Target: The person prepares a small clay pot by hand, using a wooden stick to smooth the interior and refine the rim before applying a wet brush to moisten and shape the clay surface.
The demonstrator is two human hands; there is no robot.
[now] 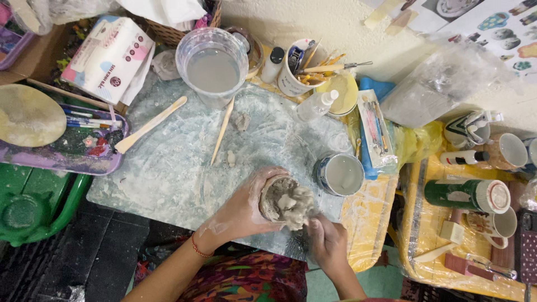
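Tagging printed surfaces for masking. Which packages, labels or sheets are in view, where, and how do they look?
Tissue pack: top left, soft white rectangular pack with pink and blue marks.
Tool pack: right of the work mat, long clear flat sleeve over blue.
Green bottle: right, lying on its side, white label band.
Picture sheet: wall, top right, white with small coloured images.

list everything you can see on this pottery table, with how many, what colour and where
clay cup: 1, grey, in both hands
small cup: 1, blue-white, right of the clay cup
tub: 1, clear, cloudy water, top centre
wooden tools: 2, tan, on the board
board: 1, clay-smeared, centre
tool cup: 1, white, top
mugs: several, far right
palette tray: 1, purple, left
left hand: cups the clay cup
right hand: fingers at its rim
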